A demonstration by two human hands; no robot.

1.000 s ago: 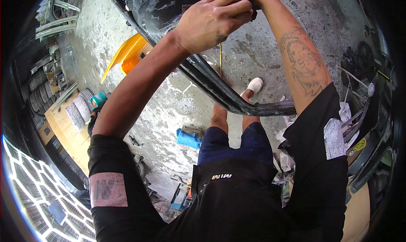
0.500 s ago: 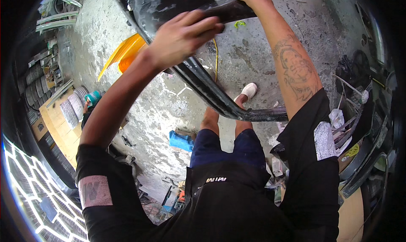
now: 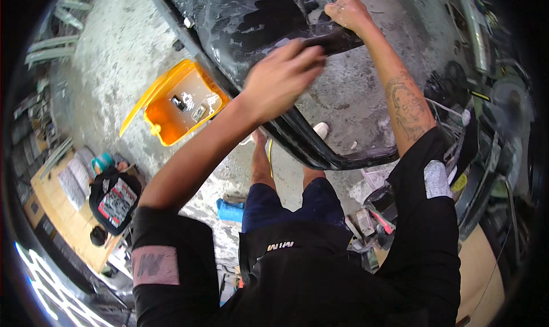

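Note:
A large, wet black car body part (image 3: 223,27) with a long curved lower rim (image 3: 309,144) spans the upper middle, in front of my legs. My left hand (image 3: 283,78) is over its dark crossbar, fingers bent and smeared by motion. Whether something lies under those fingers is hidden. At the upper right my right hand (image 3: 347,11) is closed around the part's dark edge, its thumb pointing away from me. Left of the part, on the floor, sits an orange-yellow tub (image 3: 163,127) of cloudy water with a dark block (image 3: 178,102) and a pale block (image 3: 200,112) in it.
At the left another person in a black printed top (image 3: 116,200) is beside a wooden tabletop (image 3: 66,215). A blue cloth (image 3: 230,210) lies near my left leg. Car parts and clutter (image 3: 494,150) line the right side. A yellow cord (image 3: 271,158) runs by my feet.
My view has shifted, bringing the tub and the other person further into sight. My left hand appears further right along the crossbar. My right hand still grips the black part.

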